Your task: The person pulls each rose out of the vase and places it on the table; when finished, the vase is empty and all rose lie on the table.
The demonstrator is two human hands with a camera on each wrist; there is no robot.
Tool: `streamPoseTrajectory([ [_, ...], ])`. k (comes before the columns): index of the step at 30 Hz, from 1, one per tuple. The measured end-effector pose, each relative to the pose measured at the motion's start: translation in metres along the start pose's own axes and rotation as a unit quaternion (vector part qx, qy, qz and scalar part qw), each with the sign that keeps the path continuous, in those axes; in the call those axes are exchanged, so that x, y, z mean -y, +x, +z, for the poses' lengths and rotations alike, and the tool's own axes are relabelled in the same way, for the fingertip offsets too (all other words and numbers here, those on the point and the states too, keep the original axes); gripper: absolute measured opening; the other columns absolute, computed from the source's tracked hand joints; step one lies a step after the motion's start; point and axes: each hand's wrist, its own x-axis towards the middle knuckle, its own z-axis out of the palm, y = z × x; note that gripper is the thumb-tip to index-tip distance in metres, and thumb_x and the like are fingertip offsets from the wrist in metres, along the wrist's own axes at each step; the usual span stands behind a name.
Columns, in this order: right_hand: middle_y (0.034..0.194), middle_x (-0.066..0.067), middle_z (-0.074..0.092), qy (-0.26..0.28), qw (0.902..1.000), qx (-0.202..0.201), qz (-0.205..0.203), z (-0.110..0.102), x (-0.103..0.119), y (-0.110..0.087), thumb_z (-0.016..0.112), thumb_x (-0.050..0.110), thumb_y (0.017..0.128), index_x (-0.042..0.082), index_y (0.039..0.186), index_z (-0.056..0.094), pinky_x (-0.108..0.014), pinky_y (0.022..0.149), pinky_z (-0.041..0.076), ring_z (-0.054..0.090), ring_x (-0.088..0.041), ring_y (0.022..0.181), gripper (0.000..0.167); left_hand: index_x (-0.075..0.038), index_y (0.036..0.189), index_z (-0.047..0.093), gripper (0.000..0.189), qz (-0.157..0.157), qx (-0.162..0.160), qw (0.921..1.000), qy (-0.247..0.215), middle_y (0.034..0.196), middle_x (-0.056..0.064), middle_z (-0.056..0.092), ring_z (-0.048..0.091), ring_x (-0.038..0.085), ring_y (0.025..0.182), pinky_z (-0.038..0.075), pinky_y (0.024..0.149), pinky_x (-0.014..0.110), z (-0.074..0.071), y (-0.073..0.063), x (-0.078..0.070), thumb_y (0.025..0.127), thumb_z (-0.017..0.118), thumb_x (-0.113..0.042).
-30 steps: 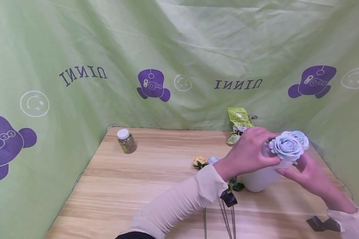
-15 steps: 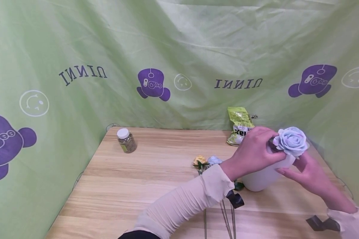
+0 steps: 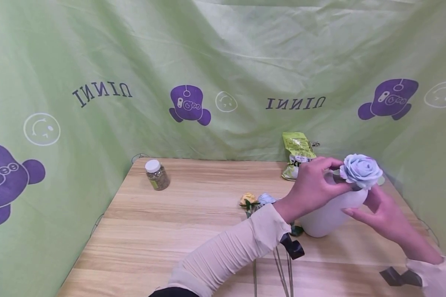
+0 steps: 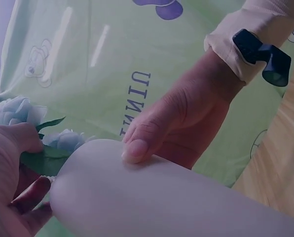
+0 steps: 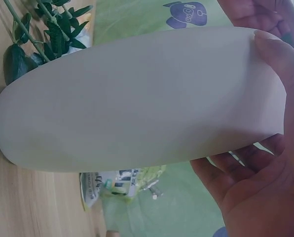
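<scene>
Left hand (image 3: 314, 185): grip pinching a blue rose (image 3: 363, 170) just under the bloom, at the mouth of a white vase (image 3: 328, 216). Right hand (image 3: 388, 218): grip curled round the vase near its top, thumb on one side, fingers on the other. Vase base on the wooden bench (image 3: 126, 239). Beside it lie a yellow rose (image 3: 248, 200) and a pale blue flower (image 3: 266, 199); green packet (image 3: 298, 150) behind.

Vase (image 3: 328, 216): white, smooth, tall, round-shouldered; standing at right of table (image 3: 134, 247).
Roses (image 4: 16, 112), two: pale blue, full-petalled, green-leaved; close together at top of vase; stem ends hidden.
</scene>
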Motion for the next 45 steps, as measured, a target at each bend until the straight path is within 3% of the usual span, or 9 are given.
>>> streamPoseTrajectory([
  [6, 0.149, 0.019, 0.045, 0.015, 0.9999, -0.002, -0.004, 0.0010, 0.0007, 0.0009, 0.068, -0.027, 0.071, 0.002, 0.157, 0.025, 0.000, 0.097, 0.044, 0.050, 0.012, 0.126, 0.100, -0.005, 0.110, 0.072, 0.033, -0.032, -0.036, 0.9947, -0.091, 0.106, 0.005, 0.078, 0.068, -0.006, 0.093, 0.051, 0.080, -0.001, -0.0006, -0.0012, -0.0005, 0.080, 0.084, -0.012],
  [11, 0.149, 0.017, 0.045, 0.024, 0.9997, -0.004, -0.001, 0.0013, 0.0013, 0.0011, 0.068, -0.027, 0.071, 0.002, 0.157, 0.025, -0.001, 0.097, 0.045, 0.052, 0.011, 0.125, 0.100, 0.002, 0.113, 0.070, 0.034, -0.067, -0.059, 0.9782, -0.188, 0.109, 0.013, 0.076, 0.070, -0.003, 0.092, 0.056, 0.079, 0.005, -0.0007, -0.0013, 0.0002, 0.081, 0.081, -0.003],
  [15, 0.148, 0.020, 0.044, 0.001, 0.9999, -0.005, 0.012, 0.0011, 0.0031, 0.0002, 0.069, -0.025, 0.072, 0.005, 0.158, 0.025, 0.000, 0.096, 0.045, 0.052, 0.013, 0.122, 0.101, 0.004, 0.114, 0.068, 0.036, -0.078, -0.069, 0.9667, -0.234, 0.110, 0.018, 0.075, 0.073, 0.003, 0.090, 0.059, 0.078, 0.010, -0.0009, -0.0017, 0.0000, 0.081, 0.080, 0.002],
  [22, 0.147, 0.022, 0.045, -0.009, 0.9998, -0.005, 0.015, 0.0010, 0.0028, -0.0002, 0.070, -0.024, 0.071, 0.006, 0.158, 0.025, 0.001, 0.096, 0.045, 0.052, 0.014, 0.121, 0.102, 0.006, 0.115, 0.067, 0.036, -0.096, -0.087, 0.9494, -0.286, 0.111, 0.021, 0.073, 0.070, -0.001, 0.085, 0.061, 0.077, 0.015, -0.0018, -0.0019, 0.0011, 0.080, 0.078, 0.006],
  [30, 0.138, 0.025, 0.049, -0.014, 0.9996, -0.009, 0.022, 0.0009, 0.0034, -0.0005, 0.072, -0.022, 0.071, 0.005, 0.155, 0.029, 0.002, 0.095, 0.044, 0.051, 0.016, 0.119, 0.099, 0.006, 0.115, 0.066, 0.037, -0.126, -0.140, 0.9258, -0.328, 0.106, 0.025, 0.071, 0.063, -0.006, 0.081, 0.062, 0.076, 0.016, -0.0027, 0.0000, 0.0012, 0.080, 0.077, 0.008],
  [36, 0.137, 0.024, 0.050, -0.015, 0.9996, -0.008, 0.023, 0.0003, 0.0039, -0.0001, 0.072, -0.021, 0.072, 0.005, 0.155, 0.031, 0.002, 0.094, 0.044, 0.052, 0.016, 0.118, 0.097, 0.008, 0.111, 0.068, 0.033, -0.131, -0.175, 0.9128, -0.345, 0.101, 0.027, 0.072, 0.063, -0.006, 0.076, 0.062, 0.073, 0.017, -0.0016, 0.0018, 0.0024, 0.079, 0.078, 0.005],
  [45, 0.137, 0.024, 0.049, -0.016, 0.9995, -0.008, 0.026, -0.0007, 0.0038, -0.0006, 0.073, -0.020, 0.072, 0.006, 0.154, 0.031, 0.002, 0.094, 0.044, 0.051, 0.016, 0.118, 0.097, 0.009, 0.108, 0.070, 0.030, -0.156, -0.174, 0.8958, -0.378, 0.102, 0.030, 0.070, 0.065, -0.005, 0.074, 0.062, 0.073, 0.017, -0.0014, 0.0043, 0.0037, 0.079, 0.078, 0.004],
])
